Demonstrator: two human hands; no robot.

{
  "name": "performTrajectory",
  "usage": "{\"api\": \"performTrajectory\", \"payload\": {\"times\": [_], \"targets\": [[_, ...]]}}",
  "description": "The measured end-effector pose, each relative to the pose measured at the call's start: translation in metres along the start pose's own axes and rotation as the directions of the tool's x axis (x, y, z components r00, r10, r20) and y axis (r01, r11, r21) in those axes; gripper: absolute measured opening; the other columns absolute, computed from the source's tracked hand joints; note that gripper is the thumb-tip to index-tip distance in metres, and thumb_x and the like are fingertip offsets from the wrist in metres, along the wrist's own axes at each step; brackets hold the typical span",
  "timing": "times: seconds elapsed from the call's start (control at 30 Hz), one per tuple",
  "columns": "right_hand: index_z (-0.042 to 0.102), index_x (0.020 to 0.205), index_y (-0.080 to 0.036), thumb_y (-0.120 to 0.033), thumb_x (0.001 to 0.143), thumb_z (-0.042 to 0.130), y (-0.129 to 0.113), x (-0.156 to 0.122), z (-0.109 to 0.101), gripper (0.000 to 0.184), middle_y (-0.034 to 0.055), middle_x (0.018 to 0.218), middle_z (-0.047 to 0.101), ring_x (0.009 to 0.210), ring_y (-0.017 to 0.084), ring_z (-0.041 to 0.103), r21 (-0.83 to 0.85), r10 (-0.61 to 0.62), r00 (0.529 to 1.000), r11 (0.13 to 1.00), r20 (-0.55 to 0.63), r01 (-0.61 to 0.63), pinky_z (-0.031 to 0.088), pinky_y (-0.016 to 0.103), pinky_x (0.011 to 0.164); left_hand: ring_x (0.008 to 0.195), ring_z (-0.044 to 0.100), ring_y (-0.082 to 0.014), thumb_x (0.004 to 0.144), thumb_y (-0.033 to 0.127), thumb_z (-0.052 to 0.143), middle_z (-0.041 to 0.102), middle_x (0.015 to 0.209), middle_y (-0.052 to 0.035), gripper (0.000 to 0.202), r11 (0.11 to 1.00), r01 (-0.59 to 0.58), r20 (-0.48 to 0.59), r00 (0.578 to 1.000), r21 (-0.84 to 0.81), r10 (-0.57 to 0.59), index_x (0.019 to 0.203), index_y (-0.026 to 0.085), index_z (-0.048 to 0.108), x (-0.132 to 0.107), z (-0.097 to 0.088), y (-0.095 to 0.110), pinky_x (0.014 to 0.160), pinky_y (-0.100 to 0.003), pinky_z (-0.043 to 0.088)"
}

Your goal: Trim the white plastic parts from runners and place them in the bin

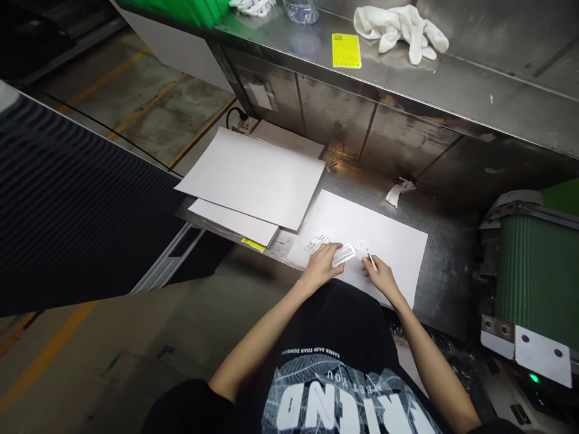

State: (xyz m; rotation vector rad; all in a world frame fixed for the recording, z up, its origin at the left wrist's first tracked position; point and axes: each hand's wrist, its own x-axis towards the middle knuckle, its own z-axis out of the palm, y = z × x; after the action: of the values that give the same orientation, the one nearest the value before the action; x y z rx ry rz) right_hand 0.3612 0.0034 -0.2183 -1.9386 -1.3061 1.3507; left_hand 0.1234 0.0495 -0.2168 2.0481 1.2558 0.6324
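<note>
My left hand (322,265) is closed on a flat white plastic frame (344,255) with rounded corners and long slots. My right hand (380,277) grips a small pale-handled tool (372,260) with a thin dark tip, possibly a trimming knife; its exact kind is too small to tell. The tool's tip is a short way right of the frame, apart from it. Under both hands lies a white sheet (393,241) on the metal bench. Similar white frames (316,243) lie just left of my left hand, and a curly white strip (358,245) lies between the hands.
Large white boards (257,175) are stacked at left. A green ribbed conveyor roller (538,271) stands at right. The upper metal shelf (465,84) carries white gloves (402,30), a yellow label (346,50) and a green crate (181,9). A crumpled white scrap (398,193) lies behind the sheet.
</note>
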Motion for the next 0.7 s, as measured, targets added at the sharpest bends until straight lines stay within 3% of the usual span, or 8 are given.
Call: {"api": "performTrajectory", "payload": {"times": [0.1, 0.17, 0.33, 0.7], "targets": [[0.071, 0.104, -0.021, -0.074, 0.101, 0.042, -0.014, -0.013, -0.010, 0.060, 0.0046, 0.093, 0.073, 0.080, 0.020, 0.070, -0.037, 0.001, 0.987, 0.999, 0.159, 0.005, 0.050, 0.036, 0.086, 0.121, 0.059, -0.0276, 0.093, 0.022, 0.068, 0.067, 0.131, -0.0096, 0.045, 0.996, -0.087, -0.060, 0.994, 0.013, 0.087, 0.136, 0.016, 0.054, -0.001, -0.013, 0.002, 0.105, -0.043, 0.050], [0.072, 0.107, -0.021, -0.074, 0.102, 0.041, -0.023, -0.016, -0.011, 0.061, 0.0045, 0.095, 0.073, 0.085, 0.019, 0.070, -0.031, -0.019, 0.979, 0.999, 0.205, 0.026, 0.051, 0.034, 0.087, 0.121, 0.059, -0.0267, 0.095, 0.023, 0.065, 0.067, 0.131, -0.0097, 0.043, 0.990, -0.138, -0.080, 0.987, 0.020, 0.139, 0.137, 0.016, 0.054, 0.000, -0.020, 0.005, 0.104, -0.041, 0.050], [0.070, 0.109, -0.020, -0.074, 0.103, 0.037, -0.039, -0.015, -0.012, 0.063, 0.0059, 0.101, 0.073, 0.088, 0.018, 0.070, -0.009, -0.032, 0.986, 0.999, 0.166, 0.034, 0.052, 0.032, 0.083, 0.119, 0.059, -0.0264, 0.098, 0.024, 0.063, 0.067, 0.130, -0.0096, 0.041, 0.979, -0.197, -0.115, 0.973, 0.046, 0.201, 0.138, 0.017, 0.054, 0.000, -0.028, 0.015, 0.102, -0.041, 0.052], [0.073, 0.107, -0.022, -0.075, 0.102, 0.041, -0.051, -0.014, -0.016, 0.062, 0.0040, 0.100, 0.074, 0.087, 0.018, 0.070, -0.032, -0.066, 0.977, 0.997, 0.202, 0.073, 0.053, 0.032, 0.084, 0.118, 0.059, -0.0265, 0.097, 0.023, 0.064, 0.067, 0.128, -0.0097, 0.043, 0.971, -0.228, -0.140, 0.962, 0.069, 0.236, 0.139, 0.016, 0.053, -0.003, -0.033, 0.017, 0.102, -0.040, 0.052]]}}
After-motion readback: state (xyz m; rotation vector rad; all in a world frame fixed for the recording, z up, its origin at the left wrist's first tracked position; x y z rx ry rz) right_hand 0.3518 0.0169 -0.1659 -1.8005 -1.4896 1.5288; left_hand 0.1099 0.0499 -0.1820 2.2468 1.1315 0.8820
